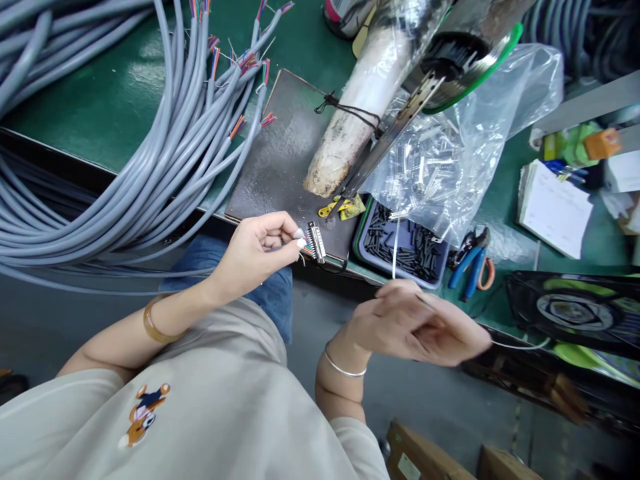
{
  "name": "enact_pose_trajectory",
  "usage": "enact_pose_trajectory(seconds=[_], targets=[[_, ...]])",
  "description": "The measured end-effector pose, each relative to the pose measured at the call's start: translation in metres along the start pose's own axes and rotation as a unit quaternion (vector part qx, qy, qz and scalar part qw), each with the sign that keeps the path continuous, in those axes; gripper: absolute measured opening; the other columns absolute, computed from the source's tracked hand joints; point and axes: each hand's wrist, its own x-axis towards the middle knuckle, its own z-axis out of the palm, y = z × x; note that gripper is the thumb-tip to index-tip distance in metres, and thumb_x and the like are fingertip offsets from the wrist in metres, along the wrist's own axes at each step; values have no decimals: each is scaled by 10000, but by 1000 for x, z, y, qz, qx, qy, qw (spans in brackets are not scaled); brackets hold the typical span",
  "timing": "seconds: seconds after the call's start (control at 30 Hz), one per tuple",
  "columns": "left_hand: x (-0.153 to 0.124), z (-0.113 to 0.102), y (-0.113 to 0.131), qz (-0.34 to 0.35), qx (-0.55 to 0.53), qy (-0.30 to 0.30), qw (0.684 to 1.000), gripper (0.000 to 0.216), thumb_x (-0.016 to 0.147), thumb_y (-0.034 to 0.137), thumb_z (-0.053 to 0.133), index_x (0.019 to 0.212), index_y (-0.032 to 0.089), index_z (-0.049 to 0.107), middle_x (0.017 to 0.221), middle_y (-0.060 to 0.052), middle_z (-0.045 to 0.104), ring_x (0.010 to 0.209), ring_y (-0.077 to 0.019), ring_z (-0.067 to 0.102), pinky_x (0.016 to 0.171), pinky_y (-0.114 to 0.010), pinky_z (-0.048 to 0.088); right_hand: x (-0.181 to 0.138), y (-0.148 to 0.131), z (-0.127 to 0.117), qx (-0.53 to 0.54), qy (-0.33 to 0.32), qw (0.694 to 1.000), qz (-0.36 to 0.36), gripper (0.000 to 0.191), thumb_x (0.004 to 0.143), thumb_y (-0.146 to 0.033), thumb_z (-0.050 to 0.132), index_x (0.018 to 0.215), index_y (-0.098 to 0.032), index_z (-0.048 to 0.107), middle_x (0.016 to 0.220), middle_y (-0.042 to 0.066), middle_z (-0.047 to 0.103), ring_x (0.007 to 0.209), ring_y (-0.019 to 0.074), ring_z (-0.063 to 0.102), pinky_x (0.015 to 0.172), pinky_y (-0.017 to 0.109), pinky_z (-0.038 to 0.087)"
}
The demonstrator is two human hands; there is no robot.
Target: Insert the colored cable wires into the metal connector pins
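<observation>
My left hand (263, 250) is closed, thumb and fingertips pinching the thin coloured wires (309, 248) beside a D-sub connector (317, 241). The connector is metal, with a row of pins facing my fingers, at the table's front edge. My right hand (417, 323) is raised over the front edge, in front of a tray of black sleeves (400, 240). Motion smears its fingers, so I cannot make out whether it holds anything. Many grey cables (165, 160) with stripped, coloured wire ends lie in a bundle to the left.
A soldering iron (334, 203) is fixed to a white wrapped support (350, 110) above a dark board (280, 147). A clear bag (440, 160) of metal connectors lies behind the tray. To the right are blue-handled cutters (473, 267), a notepad (555, 210) and a black fan (575, 310).
</observation>
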Motion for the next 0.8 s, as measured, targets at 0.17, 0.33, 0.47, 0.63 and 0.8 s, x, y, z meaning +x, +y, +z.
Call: enact_pose_trajectory(seconds=[0.17,0.33,0.47,0.63,0.8], targets=[[2,2,-5,33,39,25,998,101,757,191,715,730,142,630,651,11,637,529,-50,495,501,-167,375,6,-18,4,-45,-66,993,83,250,979,-198,632,1206,-299,664,693,-72,632,453,105,585,406,262,488],[5,8,-6,49,33,27,998,84,780,167,695,761,147,616,667,19,630,576,-63,551,559,-169,434,-8,-21,3,-124,-273,940,161,132,956,-135,664,1045,-230,640,1019,20,803,911,207,803,896,428,669],[8,14,-2,66,44,26,997,91,795,150,687,751,152,608,684,25,613,584,-60,541,565,-166,439,-10,-14,9,-92,-324,924,182,90,942,-166,685,943,-229,622,1106,51,801,995,197,787,797,320,657],[12,15,0,72,54,39,995,70,811,167,698,777,150,640,697,17,626,601,-69,559,578,-171,463,-8,-9,17,-81,-307,931,182,114,924,-148,696,923,-239,627,1079,38,802,982,178,780,817,306,642],[14,14,-2,75,54,45,995,92,822,201,717,767,152,661,682,13,628,587,-73,552,559,-173,457,-7,-6,19,-69,-308,929,192,123,918,-137,693,908,-239,624,1054,24,794,964,168,771,821,304,635]])
